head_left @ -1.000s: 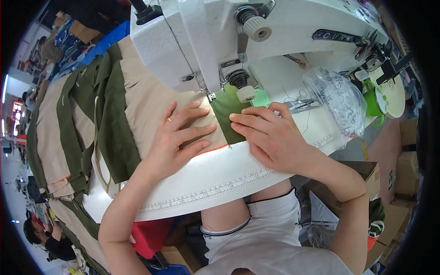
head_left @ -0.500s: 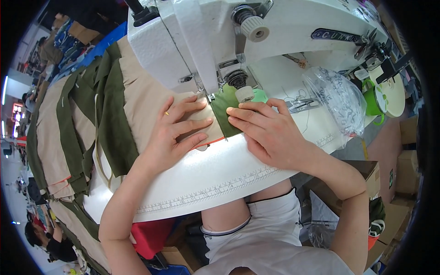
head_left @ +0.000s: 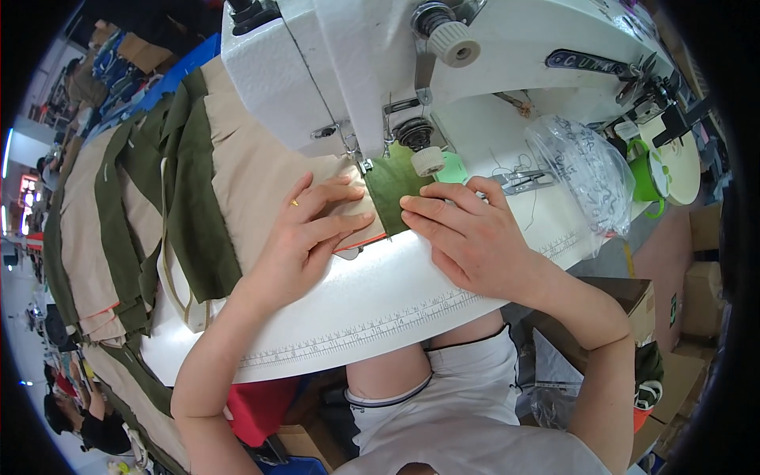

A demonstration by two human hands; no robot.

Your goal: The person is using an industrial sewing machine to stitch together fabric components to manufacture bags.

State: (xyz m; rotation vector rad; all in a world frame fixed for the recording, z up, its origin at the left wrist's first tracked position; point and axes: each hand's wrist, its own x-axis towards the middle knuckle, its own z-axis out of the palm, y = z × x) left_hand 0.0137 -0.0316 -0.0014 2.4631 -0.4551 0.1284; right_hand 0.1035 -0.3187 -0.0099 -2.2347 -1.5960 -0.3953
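Observation:
Beige fabric (head_left: 253, 134) with a dark green piece (head_left: 392, 194) against its right edge lies beneath the presser foot (head_left: 365, 165) of a white sewing machine (head_left: 340, 75). My left hand (head_left: 301, 233), wearing a ring, rests on the beige part just left of the foot, fingers stretched out. On the green piece's right side, my right hand (head_left: 483, 245) presses with its fingertips, fingers extended and side by side. Between the hands, an orange-red line runs along the beige near edge. The thumb of my right hand is partly under its palm.
More green and beige cloth (head_left: 190, 198) drapes over the table's left side. To the right are metal thread snips (head_left: 526, 180), a clear plastic bag (head_left: 582, 174) and a green cup (head_left: 649, 180). A ruler strip (head_left: 372, 327) follows the table's near edge. Cardboard boxes (head_left: 701, 289) stand beyond.
My right hand has shifted slightly right and down on the green piece. My left thumb has drawn in beneath the fingers. The fabric lies almost where it was.

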